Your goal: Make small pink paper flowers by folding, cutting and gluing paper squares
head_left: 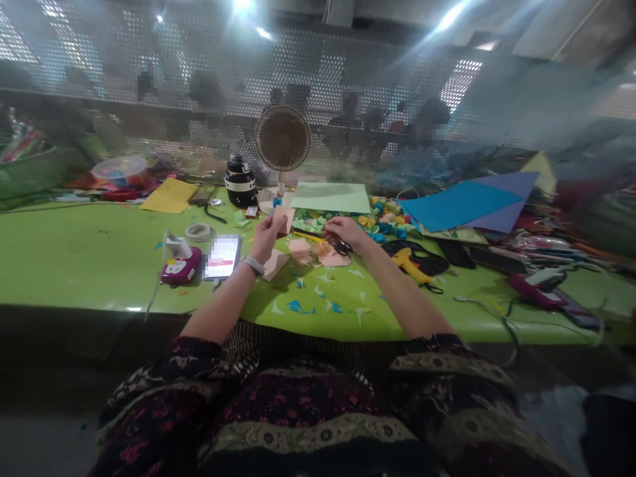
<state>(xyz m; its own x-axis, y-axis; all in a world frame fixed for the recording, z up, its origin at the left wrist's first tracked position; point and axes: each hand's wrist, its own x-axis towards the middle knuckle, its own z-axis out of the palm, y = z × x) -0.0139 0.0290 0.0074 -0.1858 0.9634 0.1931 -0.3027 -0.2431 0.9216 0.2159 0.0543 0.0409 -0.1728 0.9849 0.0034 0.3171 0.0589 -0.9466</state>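
My left hand (267, 238) pinches a small peach paper piece (284, 217) upright above the table. My right hand (342, 230) is beside it with fingertips drawn together, over the end of a yellow pencil (309, 234). Whether those fingertips grip anything is too small to tell. Just below the right hand lie dark scissor-like handles (342, 248), partly over cut peach paper pieces (300, 250). A folded or loose peach sheet (275, 264) lies under my left wrist. Blue and white paper scraps (297, 305) are scattered in front of me.
On the left are a phone (222, 257), a tape roll (199, 231) and a purple power socket (181, 266). A fan (282, 138) and black bottle (240, 183) stand behind. Right are a yellow glue gun (413, 265), blue sheets (462, 207) and a cable (481, 303).
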